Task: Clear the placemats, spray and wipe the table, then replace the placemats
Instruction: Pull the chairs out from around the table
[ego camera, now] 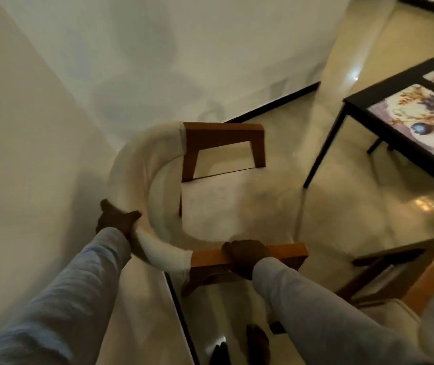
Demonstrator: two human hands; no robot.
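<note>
Wood and pale padding made up the chair (210, 185), the biggest thing near, which both hands held beside the wall (26, 114). It looked bulky and stiff, probably moderately heavy, with firm holds on the wooden arms and a softer one on the padded back. The table (368, 101) stood well apart at the right, dark-framed, with patterned placemats (421, 119) lying flat on its top. These looked thin, light and likely flexible, best lifted by an edge. A second chair (408, 272) stood between the person and the table and could block the way. The left hand (117, 219) was clenched over the padded back rim. The right hand (247, 255) was wrapped around the near wooden arm. No spray or cloth showed.
</note>
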